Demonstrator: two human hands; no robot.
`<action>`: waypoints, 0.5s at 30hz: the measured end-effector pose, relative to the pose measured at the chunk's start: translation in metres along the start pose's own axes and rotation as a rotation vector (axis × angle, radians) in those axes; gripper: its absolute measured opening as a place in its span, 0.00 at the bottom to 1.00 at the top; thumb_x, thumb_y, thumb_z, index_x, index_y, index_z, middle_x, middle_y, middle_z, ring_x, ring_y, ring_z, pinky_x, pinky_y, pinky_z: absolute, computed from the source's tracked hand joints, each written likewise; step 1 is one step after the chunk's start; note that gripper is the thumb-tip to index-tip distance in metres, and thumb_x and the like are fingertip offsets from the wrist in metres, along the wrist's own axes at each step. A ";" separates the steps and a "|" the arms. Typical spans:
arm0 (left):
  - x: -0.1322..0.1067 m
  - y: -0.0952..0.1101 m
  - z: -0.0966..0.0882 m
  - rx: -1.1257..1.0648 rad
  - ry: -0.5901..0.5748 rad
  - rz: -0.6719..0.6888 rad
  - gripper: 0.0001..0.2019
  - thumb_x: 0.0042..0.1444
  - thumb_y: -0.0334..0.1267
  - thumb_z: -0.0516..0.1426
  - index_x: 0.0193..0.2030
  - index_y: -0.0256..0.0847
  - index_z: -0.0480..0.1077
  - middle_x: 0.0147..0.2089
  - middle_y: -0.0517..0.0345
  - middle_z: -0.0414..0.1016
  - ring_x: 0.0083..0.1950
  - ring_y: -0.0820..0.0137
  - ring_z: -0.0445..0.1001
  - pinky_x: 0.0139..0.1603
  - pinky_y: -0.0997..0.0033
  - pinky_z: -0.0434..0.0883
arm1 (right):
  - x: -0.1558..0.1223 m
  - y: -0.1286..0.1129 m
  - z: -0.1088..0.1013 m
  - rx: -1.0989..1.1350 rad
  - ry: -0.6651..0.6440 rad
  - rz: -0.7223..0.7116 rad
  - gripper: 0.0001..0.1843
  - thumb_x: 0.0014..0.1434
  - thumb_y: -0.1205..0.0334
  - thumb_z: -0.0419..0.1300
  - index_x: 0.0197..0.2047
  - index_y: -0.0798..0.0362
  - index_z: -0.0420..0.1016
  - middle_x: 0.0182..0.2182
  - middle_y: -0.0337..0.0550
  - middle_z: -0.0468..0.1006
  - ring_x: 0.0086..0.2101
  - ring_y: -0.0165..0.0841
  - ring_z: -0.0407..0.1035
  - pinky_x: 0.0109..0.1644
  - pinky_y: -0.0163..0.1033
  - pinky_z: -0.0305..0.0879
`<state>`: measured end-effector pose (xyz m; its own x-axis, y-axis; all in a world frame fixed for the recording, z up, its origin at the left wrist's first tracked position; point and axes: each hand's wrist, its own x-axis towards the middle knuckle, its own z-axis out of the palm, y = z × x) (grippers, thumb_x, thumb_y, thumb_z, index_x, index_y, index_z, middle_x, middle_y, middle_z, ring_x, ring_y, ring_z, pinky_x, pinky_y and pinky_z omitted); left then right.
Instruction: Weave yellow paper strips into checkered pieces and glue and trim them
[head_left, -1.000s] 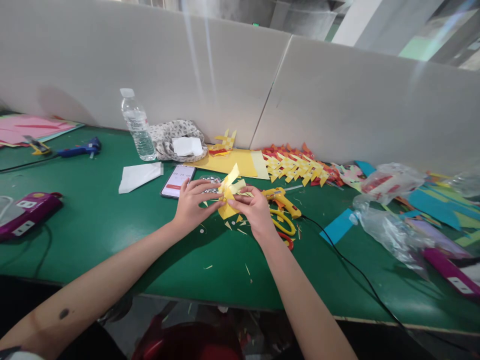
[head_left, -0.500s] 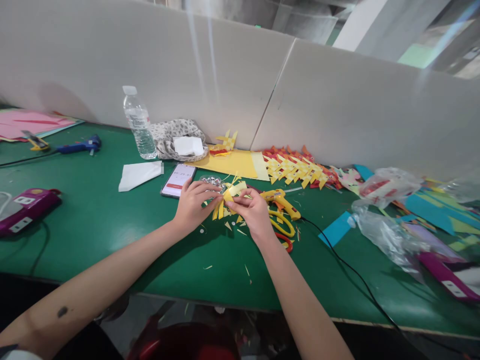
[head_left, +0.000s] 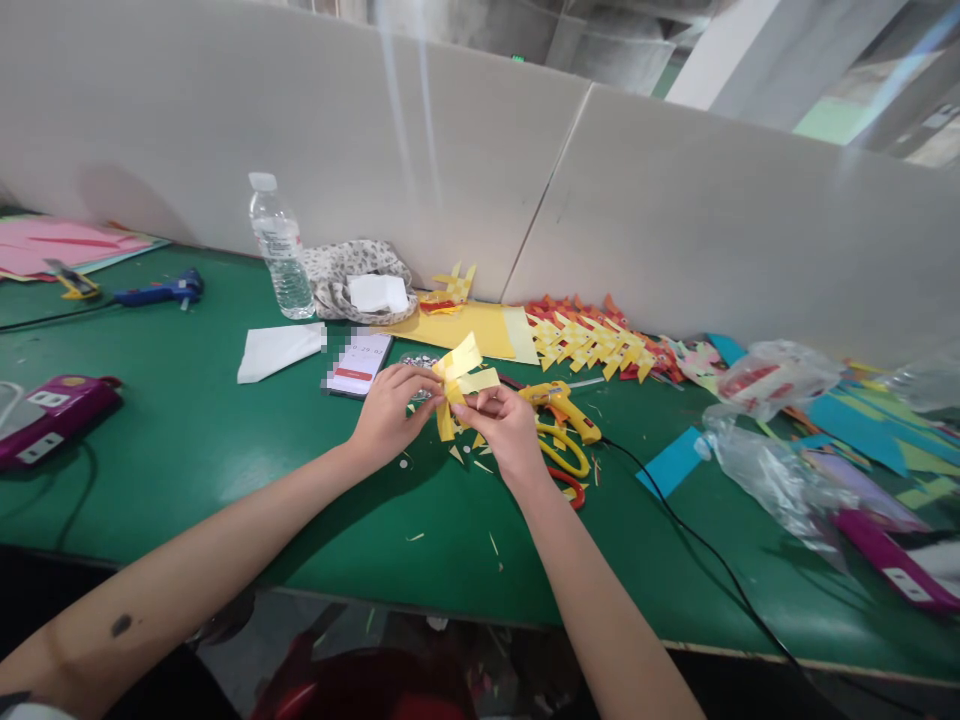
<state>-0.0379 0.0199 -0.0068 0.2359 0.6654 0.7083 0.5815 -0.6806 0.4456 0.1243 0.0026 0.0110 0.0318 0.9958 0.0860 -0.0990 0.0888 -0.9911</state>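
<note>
Both hands meet over the middle of the green table point(head_left: 187, 440) on a small woven piece of yellow paper strips point(head_left: 459, 378). My left hand point(head_left: 390, 415) pinches the piece from its left side. My right hand point(head_left: 506, 425) pinches it from the right, fingers closed on the strips. Loose strip ends stick up and to the right above my fingers. A yellow glue gun point(head_left: 562, 405) and yellow-handled scissors point(head_left: 564, 455) lie just right of my right hand. Small paper scraps point(head_left: 465, 458) lie under my hands.
A phone point(head_left: 358, 362), a white folded paper point(head_left: 277, 350), a water bottle point(head_left: 280, 250) and a spotted cloth pouch point(head_left: 360, 275) sit behind my hands. Finished woven pieces point(head_left: 592, 335) line the partition. Plastic bags point(head_left: 772, 440), coloured sheets, a black cable point(head_left: 705, 550) lie right; purple device point(head_left: 45, 420) left.
The yellow piece was turned in my fingers and lifted slightly; its pale strip ends now point up and right. Both hands stayed in nearly the same place.
</note>
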 end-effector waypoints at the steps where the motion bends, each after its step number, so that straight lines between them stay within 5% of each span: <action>1: 0.000 0.001 0.000 -0.014 -0.008 0.006 0.03 0.56 0.35 0.54 0.35 0.42 0.68 0.41 0.54 0.74 0.45 0.65 0.70 0.46 0.61 0.65 | 0.000 0.000 0.000 -0.001 0.001 -0.001 0.20 0.32 0.59 0.71 0.22 0.51 0.62 0.25 0.38 0.78 0.31 0.35 0.74 0.40 0.43 0.70; 7: -0.001 -0.002 0.002 -0.182 0.015 -0.133 0.03 0.59 0.36 0.50 0.36 0.41 0.62 0.45 0.51 0.70 0.50 0.66 0.67 0.52 0.60 0.62 | 0.001 0.001 -0.001 0.019 0.145 -0.082 0.18 0.36 0.62 0.70 0.19 0.52 0.61 0.27 0.39 0.77 0.34 0.33 0.73 0.43 0.41 0.68; 12: 0.001 -0.017 0.005 -0.441 0.107 -0.461 0.06 0.58 0.40 0.50 0.35 0.41 0.60 0.42 0.50 0.71 0.47 0.67 0.70 0.41 0.67 0.67 | 0.003 -0.002 -0.006 0.094 0.347 -0.144 0.18 0.38 0.62 0.68 0.20 0.52 0.59 0.28 0.40 0.75 0.37 0.34 0.72 0.44 0.40 0.66; 15: 0.002 -0.017 0.006 -0.472 0.051 -0.514 0.07 0.56 0.41 0.52 0.33 0.41 0.61 0.36 0.54 0.72 0.40 0.69 0.71 0.35 0.70 0.67 | 0.003 -0.004 -0.008 0.071 0.418 -0.169 0.18 0.39 0.59 0.67 0.21 0.51 0.59 0.31 0.41 0.75 0.36 0.33 0.71 0.44 0.42 0.67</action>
<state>-0.0430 0.0345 -0.0164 -0.0217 0.9313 0.3635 0.2067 -0.3516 0.9131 0.1326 0.0053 0.0149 0.4507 0.8737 0.1829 -0.1254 0.2649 -0.9561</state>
